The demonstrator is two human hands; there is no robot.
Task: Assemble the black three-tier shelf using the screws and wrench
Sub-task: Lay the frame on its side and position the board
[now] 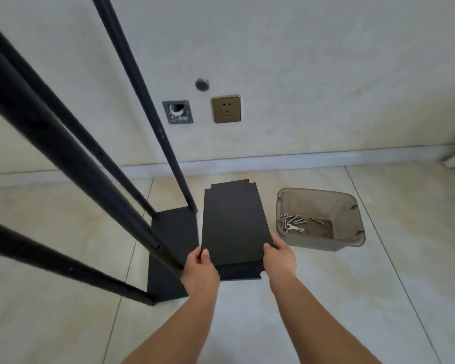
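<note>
A black shelf board [233, 222] with notched corners is held above the floor, tilted away from me. My left hand [200, 266] grips its near left edge and my right hand [280, 254] grips its near right edge. Beneath it a second black board [241, 271] lies flat on the tiles. To the left stands the shelf frame: a black bottom board [172, 245] with several tall black poles [69, 158] rising from its corners. A grey plastic bin [323, 232] at the right holds several silver screws [293, 219] and a small wrench [294, 229].
Beige floor tiles spread all around. The cream wall behind carries a bronze socket [226, 109], a metal plate with a hole [178, 112] and a round grey plug [202, 84]. A pale baseboard [300, 160] runs along the wall.
</note>
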